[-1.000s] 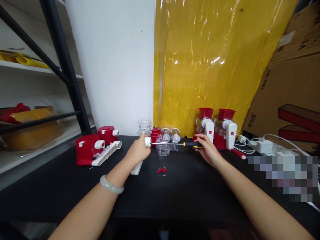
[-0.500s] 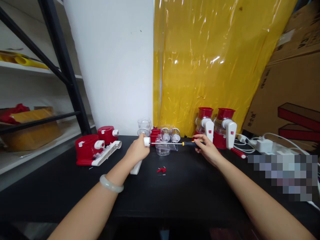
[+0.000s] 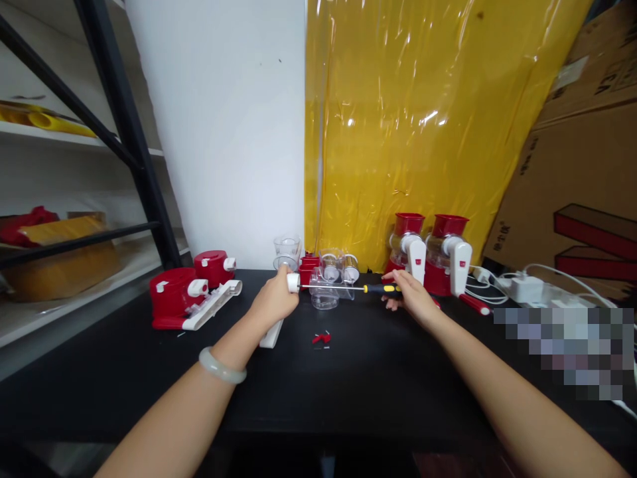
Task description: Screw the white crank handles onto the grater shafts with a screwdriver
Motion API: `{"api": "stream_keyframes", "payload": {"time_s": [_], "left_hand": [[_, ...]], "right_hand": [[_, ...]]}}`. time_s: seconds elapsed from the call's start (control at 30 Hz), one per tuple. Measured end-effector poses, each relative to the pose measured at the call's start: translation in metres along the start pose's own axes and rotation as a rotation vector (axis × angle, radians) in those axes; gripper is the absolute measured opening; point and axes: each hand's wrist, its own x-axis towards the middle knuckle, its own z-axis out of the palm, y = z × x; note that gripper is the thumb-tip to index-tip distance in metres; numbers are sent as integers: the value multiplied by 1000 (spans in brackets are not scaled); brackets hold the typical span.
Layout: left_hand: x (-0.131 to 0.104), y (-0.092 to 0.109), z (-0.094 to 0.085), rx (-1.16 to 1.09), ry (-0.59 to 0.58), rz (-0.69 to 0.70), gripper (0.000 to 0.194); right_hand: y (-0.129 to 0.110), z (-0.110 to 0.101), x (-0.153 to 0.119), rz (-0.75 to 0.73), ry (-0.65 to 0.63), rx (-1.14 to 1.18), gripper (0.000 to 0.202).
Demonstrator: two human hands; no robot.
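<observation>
My left hand (image 3: 275, 297) is closed around a white plastic crank arm (image 3: 271, 334), whose long end points down below the hand. The arm's round white end faces right. Into that end runs the thin shaft of a screwdriver (image 3: 382, 289), held level, with a black and yellow handle. My right hand (image 3: 411, 295) is at the handle's far end, fingers loosely stretched along it, thumb side partly hidden. On the black table between the hands lie a small red part (image 3: 321, 338) and small metal pins. Behind the shaft stand clear plastic housings (image 3: 324, 299).
Two red bases (image 3: 174, 299) with white fittings and a white arm (image 3: 213, 305) are at left. Two assembled red and white grinders (image 3: 450, 255) stand at right, near a red handle (image 3: 474, 305), white chargers (image 3: 526, 289) and cables. Metal shelving borders the left, cardboard the right.
The fingers of my right hand have loosened and shifted on the screwdriver, and more of its yellow and black handle shows. My left hand and the crank arm have stayed in place.
</observation>
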Motion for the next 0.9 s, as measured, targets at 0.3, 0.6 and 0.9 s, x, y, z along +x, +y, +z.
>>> {"api": "stream_keyframes", "payload": {"time_s": [0.3,0.6,0.9], "left_hand": [[-1,3,-3,0,-23,-24,33],[-3,5,-3,-2,-19,-7,32],[-1,1,-2,-7,-11,-5,31]], "right_hand": [[-6,-2,-4,-152,36,79,51],[-2,0,-2,9,1,43,36],[1,-1,-2,-74,-12,-36,38]]}}
